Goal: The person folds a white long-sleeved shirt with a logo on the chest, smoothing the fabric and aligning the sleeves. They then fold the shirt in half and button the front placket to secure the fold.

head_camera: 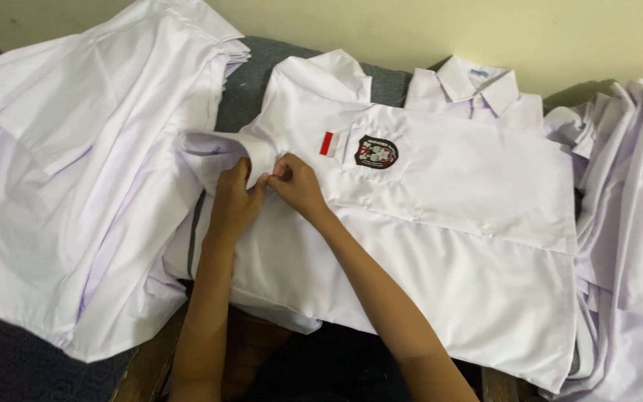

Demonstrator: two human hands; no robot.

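Pale wall behind; on the desk (150, 365), both hands, left hand (234, 205) and right hand (297, 184), pinch the limp, light white shirt (455, 223) at its collar.

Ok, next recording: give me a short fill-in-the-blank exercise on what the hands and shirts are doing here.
1. Both hands, the left hand and the right hand, pinch the white shirt at its ____.
2. The shirt's chest pocket carries a dark ____ beside a small red and white flag patch.
3. To the left of the left hand lies a ____ of white shirts.

Missing words: collar; badge; pile
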